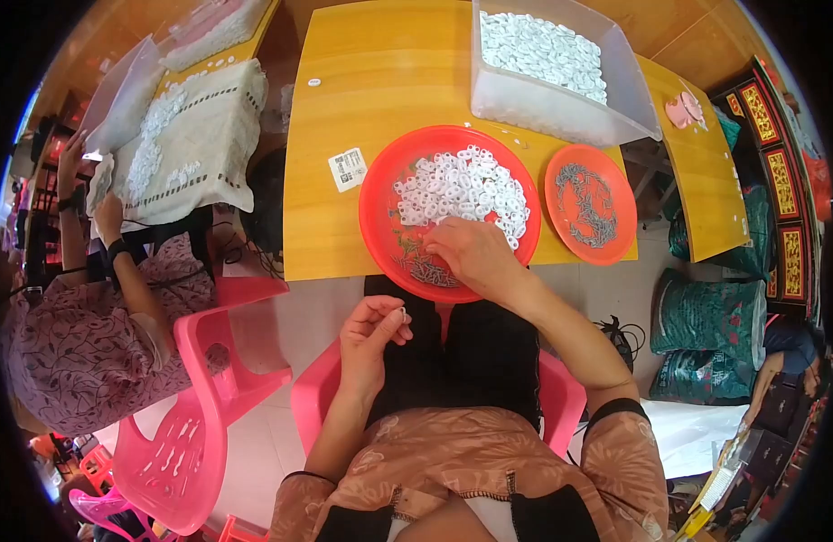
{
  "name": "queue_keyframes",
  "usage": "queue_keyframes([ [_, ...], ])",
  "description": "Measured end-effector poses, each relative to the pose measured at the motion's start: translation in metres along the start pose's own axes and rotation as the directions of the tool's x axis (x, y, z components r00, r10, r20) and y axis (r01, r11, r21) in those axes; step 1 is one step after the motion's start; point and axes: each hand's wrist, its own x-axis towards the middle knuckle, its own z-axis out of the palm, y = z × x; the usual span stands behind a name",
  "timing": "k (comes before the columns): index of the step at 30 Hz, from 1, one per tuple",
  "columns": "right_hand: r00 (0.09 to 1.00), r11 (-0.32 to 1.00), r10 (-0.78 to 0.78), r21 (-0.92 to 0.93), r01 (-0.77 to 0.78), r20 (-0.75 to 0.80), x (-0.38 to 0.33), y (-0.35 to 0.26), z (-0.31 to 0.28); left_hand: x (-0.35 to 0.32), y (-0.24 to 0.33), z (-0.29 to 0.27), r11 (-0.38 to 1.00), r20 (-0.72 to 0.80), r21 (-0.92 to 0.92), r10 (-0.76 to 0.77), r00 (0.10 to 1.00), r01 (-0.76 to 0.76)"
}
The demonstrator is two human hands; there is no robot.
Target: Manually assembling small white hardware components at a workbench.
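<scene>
A large red round tray sits at the table's near edge. White oval plastic pieces with holes are heaped in its far part, and small grey screws lie in its near part. My right hand reaches into the tray with its fingertips closed at the screws; what they hold, if anything, is hidden. Over my lap, left of the tray, my left hand pinches a small white plastic piece between thumb and fingers.
An orange-red plate of screws stands right of the tray. Behind is a clear bin of white pieces. A printed label lies on the yellow table. Another person works at the left; green sacks stand right.
</scene>
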Motion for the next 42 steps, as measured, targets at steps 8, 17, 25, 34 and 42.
queue_keyframes([
  [8,0.983,0.898,-0.032,0.426,0.107,-0.18,-0.014,-0.011,-0.014,0.021,0.025,0.03,0.975,-0.011,0.127,0.183,0.983,-0.18],
  [17,0.974,0.908,-0.045,0.398,0.132,-0.221,-0.042,-0.032,-0.026,0.016,0.024,0.044,0.981,0.048,0.101,0.164,0.985,-0.168],
  [25,0.971,0.917,-0.055,0.372,0.141,-0.234,-0.047,-0.035,-0.026,0.013,0.024,0.047,0.973,0.054,0.136,0.18,0.982,-0.186],
  [34,0.97,0.912,-0.064,0.38,0.152,-0.236,-0.048,-0.037,-0.022,0.008,0.027,0.051,0.962,0.016,0.169,0.216,0.976,-0.216],
  [42,0.966,0.871,-0.041,0.465,0.159,-0.254,-0.049,-0.037,-0.021,0.007,0.027,0.051,0.982,-0.016,0.101,0.164,0.986,-0.162],
])
